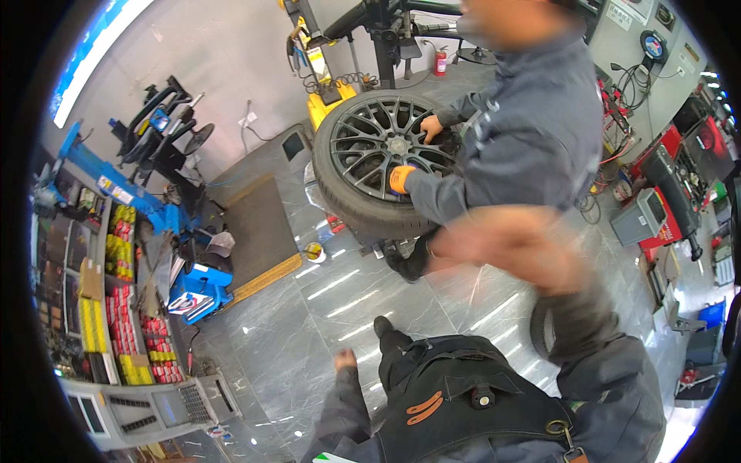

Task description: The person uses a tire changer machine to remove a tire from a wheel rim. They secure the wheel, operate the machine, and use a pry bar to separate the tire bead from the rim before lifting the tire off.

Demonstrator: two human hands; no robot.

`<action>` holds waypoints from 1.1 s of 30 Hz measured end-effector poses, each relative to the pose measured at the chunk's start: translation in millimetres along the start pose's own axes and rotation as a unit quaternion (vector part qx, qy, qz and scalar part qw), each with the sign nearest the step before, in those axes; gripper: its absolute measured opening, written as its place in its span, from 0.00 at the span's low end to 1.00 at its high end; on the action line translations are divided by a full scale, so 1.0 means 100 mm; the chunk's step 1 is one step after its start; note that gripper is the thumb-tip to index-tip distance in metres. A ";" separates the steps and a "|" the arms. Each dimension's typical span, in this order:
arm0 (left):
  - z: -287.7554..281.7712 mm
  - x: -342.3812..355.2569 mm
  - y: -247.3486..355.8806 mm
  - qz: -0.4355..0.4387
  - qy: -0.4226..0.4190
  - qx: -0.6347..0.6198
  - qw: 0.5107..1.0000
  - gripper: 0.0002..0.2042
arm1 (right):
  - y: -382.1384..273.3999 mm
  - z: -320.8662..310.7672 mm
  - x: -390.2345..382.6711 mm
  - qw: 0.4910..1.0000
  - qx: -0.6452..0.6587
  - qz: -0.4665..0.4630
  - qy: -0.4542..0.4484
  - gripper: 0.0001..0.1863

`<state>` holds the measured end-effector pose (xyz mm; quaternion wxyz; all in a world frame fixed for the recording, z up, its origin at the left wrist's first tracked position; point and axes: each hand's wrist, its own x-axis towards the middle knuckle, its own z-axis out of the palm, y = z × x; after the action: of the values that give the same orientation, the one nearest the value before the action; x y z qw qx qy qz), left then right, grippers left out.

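Note:
My right hand point(505, 239) is raised in front of me and smeared by motion, so its fingers cannot be made out. It overlaps the view of a co-worker's lower jacket; whether it touches anything cannot be told. My left hand point(345, 359) hangs low beside my body, over the tiled floor, its fingers mostly hidden by the angle. Ahead, a large wheel point(397, 144) with a black multi-spoke rim and tyre lies tilted on a low support. A co-worker point(525, 131) in a grey jacket bends over it, one bare hand and one orange-gloved hand on the rim.
A second tyre point(542, 328) shows partly behind my right forearm. Left are a blue-armed machine point(116, 185), a blue bin point(202, 289) and shelves of red and yellow boxes point(123, 324). A small tub point(314, 251) stands on the floor; a fire extinguisher point(440, 62) is by the wall.

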<state>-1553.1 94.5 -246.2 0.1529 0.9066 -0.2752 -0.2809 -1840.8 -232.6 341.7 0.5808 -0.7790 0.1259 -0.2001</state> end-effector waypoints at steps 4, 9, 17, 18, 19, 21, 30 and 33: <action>-1.04 1.59 2.33 0.196 0.072 -0.222 0.952 0.15 | 1.70 0.07 1.21 0.976 -0.165 0.085 0.117 0.13; -1.84 2.51 4.69 0.500 0.169 -0.044 0.848 0.15 | 3.30 -0.58 1.74 0.834 -0.181 0.294 0.430 0.18; -1.42 3.52 5.56 0.489 0.043 0.297 0.819 0.30 | 4.62 -1.79 2.29 0.752 -0.370 0.421 0.347 0.34; -1.38 3.61 5.52 0.497 0.036 0.263 0.826 0.28 | 4.74 -1.91 2.26 0.750 -0.372 0.440 0.326 0.33; -1.36 3.68 5.49 0.532 0.057 0.216 0.817 0.28 | 4.85 -2.05 2.19 0.759 -0.428 0.388 0.299 0.32; -1.34 3.75 5.43 0.536 0.046 0.194 0.820 0.27 | 5.02 -2.24 2.06 0.778 -0.479 0.352 0.203 0.29; -1.40 3.77 5.54 0.496 0.002 0.149 0.856 0.28 | 5.06 -2.68 2.19 0.752 -0.580 0.308 0.051 0.27; -1.41 3.79 5.56 0.487 -0.006 0.153 0.860 0.28 | 5.10 -2.81 2.27 0.766 -0.575 0.287 0.010 0.26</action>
<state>-1437.6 -555.3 -55.1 0.1282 0.6671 -0.7221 -0.1309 -1748.8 -719.5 -39.0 0.0537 -0.8926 0.4408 0.0778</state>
